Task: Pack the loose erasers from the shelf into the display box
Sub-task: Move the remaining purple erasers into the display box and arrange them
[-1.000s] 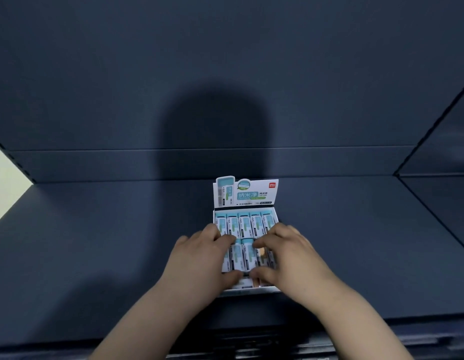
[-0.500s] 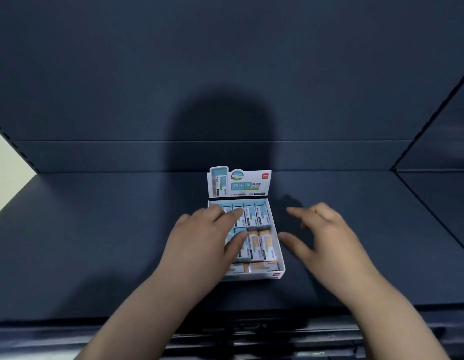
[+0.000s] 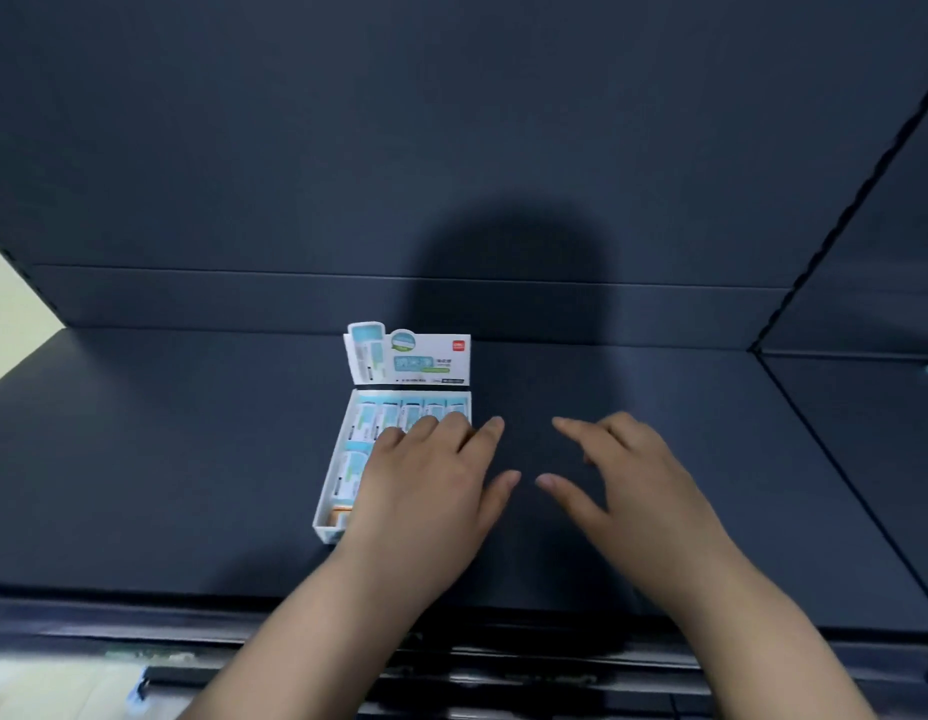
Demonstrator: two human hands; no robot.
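Neither grip grasps anything: our left hand (image 3: 425,480) lies flat over the display box (image 3: 331,491) of packed erasers (image 3: 366,420) on the shelf (image 3: 166,459), long axis running away from us, while our right hand (image 3: 628,475) hovers spread just right of it.

The display box (image 3: 333,478), a shallow white card tray, sat flat on my dark shelf (image 3: 166,459) with its printed header flap standing upright at the far end. Inside, the erasers (image 3: 394,415) (blue-and-white sleeves, with an orange one at the near corner) lay flat in tight rows, side by side. My left hand (image 3: 431,491) covered the tray's right and near parts.
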